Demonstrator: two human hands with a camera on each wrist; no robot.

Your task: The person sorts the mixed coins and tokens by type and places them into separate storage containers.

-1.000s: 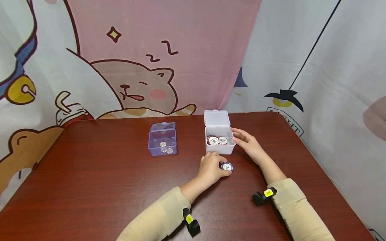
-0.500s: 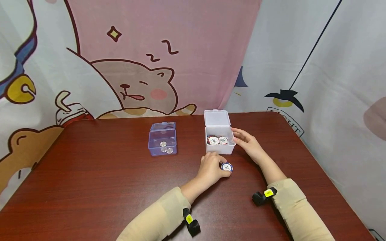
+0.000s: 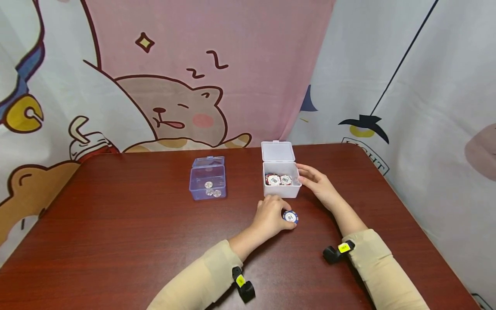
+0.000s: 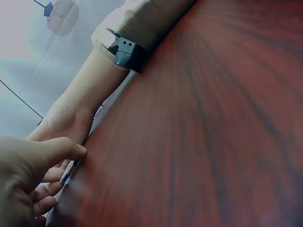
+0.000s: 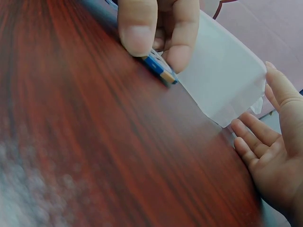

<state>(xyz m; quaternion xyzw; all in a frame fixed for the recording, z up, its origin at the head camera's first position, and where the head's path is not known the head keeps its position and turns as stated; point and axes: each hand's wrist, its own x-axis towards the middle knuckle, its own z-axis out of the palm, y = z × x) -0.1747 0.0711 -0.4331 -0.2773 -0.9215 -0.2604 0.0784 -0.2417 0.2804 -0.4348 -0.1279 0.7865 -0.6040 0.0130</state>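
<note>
Between thumb and fingers, my left hand (image 3: 270, 216) pinches a blue-edged poker chip (image 3: 290, 217) marked 10, low over the table in front of the white box (image 3: 282, 192). Whether the chip touches the tabletop I cannot tell. Its blue and yellowish edge shows under the fingertips in the right wrist view. The white box has its lid up and holds several poker chips (image 3: 274, 180), the top ones marked 100. My right hand (image 3: 318, 186) touches the box's right side with relaxed fingers; in the right wrist view that hand (image 5: 279, 156) is beside the box corner.
A translucent blue-purple box (image 3: 196, 193) with its lid raised stands left of the white box, with several small clear, shiny pieces (image 3: 209, 191) inside. The brown table (image 3: 155, 232) ends at a printed curtain (image 3: 263, 64) behind both boxes.
The left hand has shifted the chip very slightly toward the front of the table, and the chip has turned a little. My right hand stays at the box.
</note>
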